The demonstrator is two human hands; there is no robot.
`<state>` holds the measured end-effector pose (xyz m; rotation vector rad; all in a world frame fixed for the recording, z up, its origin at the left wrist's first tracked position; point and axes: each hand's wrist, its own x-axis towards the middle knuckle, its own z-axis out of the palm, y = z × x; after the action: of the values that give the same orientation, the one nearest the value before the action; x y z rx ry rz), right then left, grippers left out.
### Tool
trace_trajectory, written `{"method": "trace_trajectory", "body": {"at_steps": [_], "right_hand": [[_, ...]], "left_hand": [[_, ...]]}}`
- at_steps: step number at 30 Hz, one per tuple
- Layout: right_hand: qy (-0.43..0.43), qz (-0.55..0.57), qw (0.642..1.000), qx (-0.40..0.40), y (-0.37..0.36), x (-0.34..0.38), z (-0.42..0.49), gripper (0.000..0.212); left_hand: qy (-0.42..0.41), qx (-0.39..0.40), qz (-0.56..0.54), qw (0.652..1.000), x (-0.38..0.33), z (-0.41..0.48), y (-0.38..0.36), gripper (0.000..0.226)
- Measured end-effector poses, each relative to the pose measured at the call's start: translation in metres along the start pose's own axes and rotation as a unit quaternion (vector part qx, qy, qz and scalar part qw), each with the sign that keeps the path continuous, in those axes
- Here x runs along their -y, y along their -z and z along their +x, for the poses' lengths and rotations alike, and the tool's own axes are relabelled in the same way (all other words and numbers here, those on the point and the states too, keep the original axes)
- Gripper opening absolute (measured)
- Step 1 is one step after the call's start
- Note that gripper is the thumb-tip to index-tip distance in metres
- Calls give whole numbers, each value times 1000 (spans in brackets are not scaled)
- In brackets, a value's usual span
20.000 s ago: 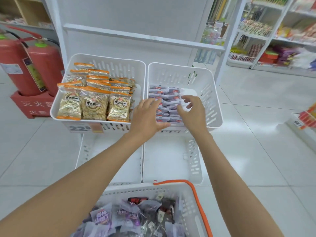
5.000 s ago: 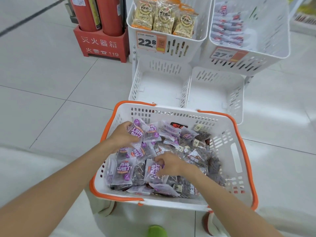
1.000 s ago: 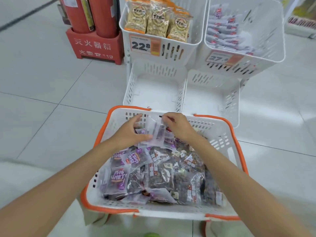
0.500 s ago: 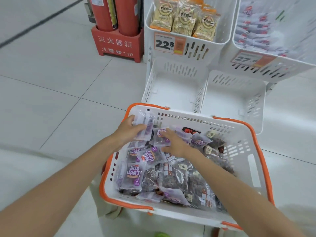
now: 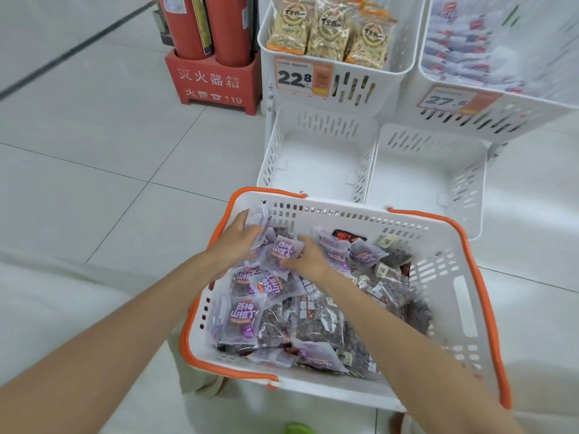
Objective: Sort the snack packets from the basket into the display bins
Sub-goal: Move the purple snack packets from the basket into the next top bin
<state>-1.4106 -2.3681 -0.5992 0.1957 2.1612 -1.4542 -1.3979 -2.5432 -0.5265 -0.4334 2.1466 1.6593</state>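
Bare hands and forearms, pale legwear, green shoe

The left hand and right hand are bare. Both forearms are uncovered to the frame's edge. Pale cloth covers the legs, and a green shoe tip shows below.

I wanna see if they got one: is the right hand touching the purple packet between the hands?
Touching. The head view shows the right hand pinching the purple packet over the basket, no gap; the left hand grips a pale packet.

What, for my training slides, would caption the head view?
Left hand and right hand grip purple plastic snack packets in an orange-rimmed white plastic basket.
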Motion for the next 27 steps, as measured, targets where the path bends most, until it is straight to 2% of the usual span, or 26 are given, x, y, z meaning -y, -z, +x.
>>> {"method": "trace_trajectory", "body": {"at_steps": [3,6,7,10,13,15,16,18,21,24,27], "right_hand": [[62,25,997,-44,12,31,-8,72],[155,32,983,-90,26,68,-17,33],[170,30,980,-97,29,76,-19,26],[157,74,981,-88,38,83,-26,24],[145,169,973,-59,46,83,-31,27],[148,202,967,-32,52,84,-36,28],[151,212,965,-21,56,85,-39,30],[155,238,959,7,65,84,-45,30],[157,255,952,59,75,82,-53,32],[153,250,956,29,83,77,-57,39],[147,284,947,17,94,69,-59,39]], "left_hand": [[-15,-7,-28,999,-3,-1,2,48],[-24,33,-101,994,-11,1,-2,52],[-31,61,-141,988,-15,2,-5,56],[-41,91,-247,964,-32,6,-12,55],[-102,26,-127,986,-38,11,-11,53],[-139,-39,-41,989,-36,13,-12,53],[-153,-54,-21,987,-35,12,-13,46],[-168,-38,-14,985,-36,7,-21,28],[-189,41,-14,981,-42,-4,-38,25],[-193,99,-7,976,-51,-7,-48,25],[-193,92,16,977,-61,-5,-52,28]]}}
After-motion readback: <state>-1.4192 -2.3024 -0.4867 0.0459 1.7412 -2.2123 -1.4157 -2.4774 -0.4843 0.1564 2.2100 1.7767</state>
